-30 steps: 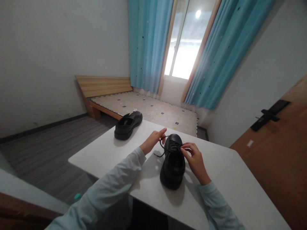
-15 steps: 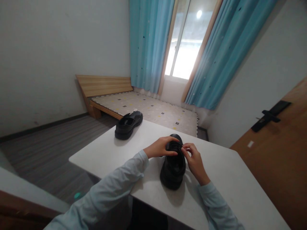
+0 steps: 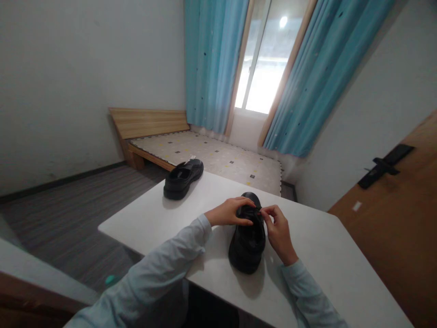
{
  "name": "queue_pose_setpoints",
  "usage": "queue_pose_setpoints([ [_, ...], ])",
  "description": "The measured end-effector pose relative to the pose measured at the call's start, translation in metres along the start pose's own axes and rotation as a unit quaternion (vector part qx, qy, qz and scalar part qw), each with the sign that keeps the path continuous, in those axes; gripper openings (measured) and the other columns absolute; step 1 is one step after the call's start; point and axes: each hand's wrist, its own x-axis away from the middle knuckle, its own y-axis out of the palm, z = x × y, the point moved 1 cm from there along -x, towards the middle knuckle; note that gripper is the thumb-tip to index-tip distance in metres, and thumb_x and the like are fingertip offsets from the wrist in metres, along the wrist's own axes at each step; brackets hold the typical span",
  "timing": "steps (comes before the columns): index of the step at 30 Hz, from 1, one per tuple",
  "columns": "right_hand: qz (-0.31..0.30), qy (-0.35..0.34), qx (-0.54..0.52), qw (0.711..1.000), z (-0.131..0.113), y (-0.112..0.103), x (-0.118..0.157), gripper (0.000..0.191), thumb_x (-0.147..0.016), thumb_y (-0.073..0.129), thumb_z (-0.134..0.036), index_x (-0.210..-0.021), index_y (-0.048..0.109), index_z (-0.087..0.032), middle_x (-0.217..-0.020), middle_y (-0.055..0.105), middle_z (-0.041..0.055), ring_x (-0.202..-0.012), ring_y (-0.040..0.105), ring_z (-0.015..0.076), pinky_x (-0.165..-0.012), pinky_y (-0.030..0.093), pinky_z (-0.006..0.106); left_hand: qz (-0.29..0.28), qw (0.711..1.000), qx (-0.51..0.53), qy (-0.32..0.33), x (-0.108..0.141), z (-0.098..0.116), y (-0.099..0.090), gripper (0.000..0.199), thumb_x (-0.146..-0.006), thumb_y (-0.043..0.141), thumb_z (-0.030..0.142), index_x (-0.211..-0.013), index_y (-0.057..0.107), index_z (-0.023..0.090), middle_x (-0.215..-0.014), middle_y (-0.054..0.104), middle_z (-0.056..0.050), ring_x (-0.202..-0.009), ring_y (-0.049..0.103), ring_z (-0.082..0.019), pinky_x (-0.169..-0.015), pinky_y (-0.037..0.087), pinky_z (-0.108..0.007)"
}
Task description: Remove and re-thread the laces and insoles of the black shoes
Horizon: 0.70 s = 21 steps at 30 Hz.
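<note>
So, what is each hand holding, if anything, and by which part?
The left hand holds the nearer black, smooth, low-cut shoe by its upper. The right hand pinches it at the upper's right edge; exactly which part cannot be told.

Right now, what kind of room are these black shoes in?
It looks like a bedroom, probably a small one. There's a bed with a wooden headboard against the wall, and blue curtains hang on both sides of a bright window.
</note>
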Motion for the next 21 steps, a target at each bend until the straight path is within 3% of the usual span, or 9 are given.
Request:
queue_pose_setpoints([
  [7,-0.03,0.03,-0.087,0.995,-0.0002,-0.0013,-0.0023,0.012,-0.082,0.057,-0.033,-0.083,0.053,-0.021,-0.077,0.057,0.0004,-0.075,0.055,0.0171,-0.07,0.043,0.031,0.001,1.0,-0.004,0.01,0.0004,-0.0037,0.001,0.05,-0.073,0.068,0.04,-0.117,0.055,0.019,-0.12,0.058,-0.008,-0.111,0.053,-0.02,-0.098,0.038,-0.031],
  [11,-0.061,0.076,-0.164,0.982,-0.0001,-0.0031,-0.0025,0.026,-0.075,0.067,-0.032,-0.095,0.053,-0.023,-0.078,0.058,-0.0006,-0.076,0.056,0.0165,-0.07,0.044,0.03,0.0,1.0,-0.01,0.0,0.0003,-0.0046,0.0009,0.052,-0.072,0.068,0.041,-0.117,0.054,0.02,-0.12,0.058,-0.008,-0.11,0.054,-0.021,-0.097,0.039,-0.032],
  [21,0.012,0.08,-0.2,0.977,0.0038,-0.0018,-0.0014,0.019,-0.072,0.069,-0.029,-0.081,0.055,-0.021,-0.078,0.058,-0.001,-0.076,0.06,0.0163,-0.074,0.048,0.032,-0.005,1.0,-0.006,-0.021,0.0009,-0.004,-0.0002,0.055,-0.071,0.068,0.042,-0.119,0.053,0.021,-0.119,0.058,-0.008,-0.109,0.054,-0.021,-0.096,0.039,-0.031],
])
